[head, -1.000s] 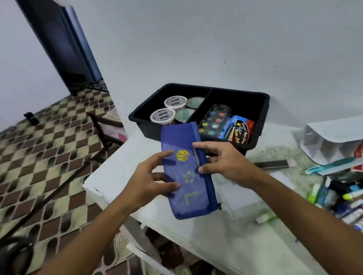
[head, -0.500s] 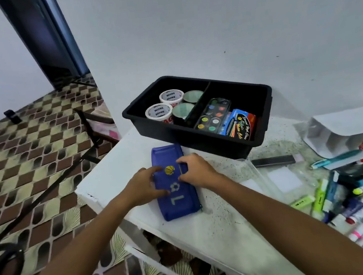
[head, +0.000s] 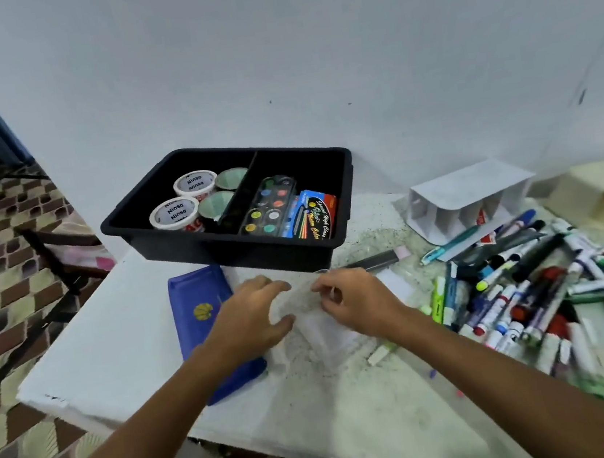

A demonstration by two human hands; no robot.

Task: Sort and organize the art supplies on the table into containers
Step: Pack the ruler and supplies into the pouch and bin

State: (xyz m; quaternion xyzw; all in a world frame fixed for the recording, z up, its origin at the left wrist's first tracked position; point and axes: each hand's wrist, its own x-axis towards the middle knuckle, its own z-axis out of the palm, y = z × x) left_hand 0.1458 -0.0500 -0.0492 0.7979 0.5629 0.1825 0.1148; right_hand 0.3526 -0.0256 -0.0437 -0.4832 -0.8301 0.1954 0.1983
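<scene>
A white table [head: 117,350] stands against a pale wall [head: 309,56], with patterned floor tiles [head: 1,273] to its left. At the back of the table sits a black divided bin [head: 163,230]. Its left compartment holds tape rolls [head: 176,212] and two green-lidded cups [head: 215,205]; its right compartment holds a watercolour palette [head: 269,206] and a box of colour pens [head: 314,219] leaning against each other. To the right, a heap of markers and paint tubes [head: 521,293] spreads across the tabletop, near a white cardboard divider [head: 467,197]. A blue pencil pouch [head: 200,309] lies flat in front of the bin, partly under the person's left forearm. Just beside the pouch lies a clear plastic case [head: 320,329], hard to make out against the speckled surface. The left hand [head: 254,314] rests over the case's left edge with fingers curved and spread. The right hand [head: 354,298] pinches the case's far edge between thumb and curled fingers. A dark eraser-tipped bar [head: 376,259] lies beyond the right hand.
</scene>
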